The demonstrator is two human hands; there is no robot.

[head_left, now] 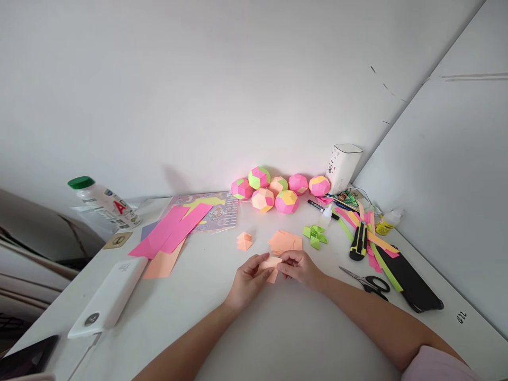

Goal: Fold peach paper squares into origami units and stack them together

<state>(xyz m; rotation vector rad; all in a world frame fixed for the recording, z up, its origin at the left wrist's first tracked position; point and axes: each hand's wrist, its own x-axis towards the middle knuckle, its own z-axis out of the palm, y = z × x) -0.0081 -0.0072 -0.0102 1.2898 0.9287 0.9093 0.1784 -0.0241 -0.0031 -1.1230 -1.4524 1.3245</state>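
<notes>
Paper in hand: While the left hand [248, 283] and right hand [304, 269] pinch a peach paper piece [270, 263] between nearly closed fingertips, light, even pressure should keep its folds true.
Right forearm: scissors [363, 280] near, tips toward hands; small elbow sweep safer.
Past fingers: peach paper stack [286, 241] just beyond, peach folded units [244, 242] left, green folded units [315, 236] right; low wrists could nudge them.
Back edge: faceted paper balls [262, 200] by the wall [238, 79] limit forward reach.

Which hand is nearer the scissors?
Right. The right hand is left of the scissors; the left hand is farther left, on the right hand's far side.
</notes>
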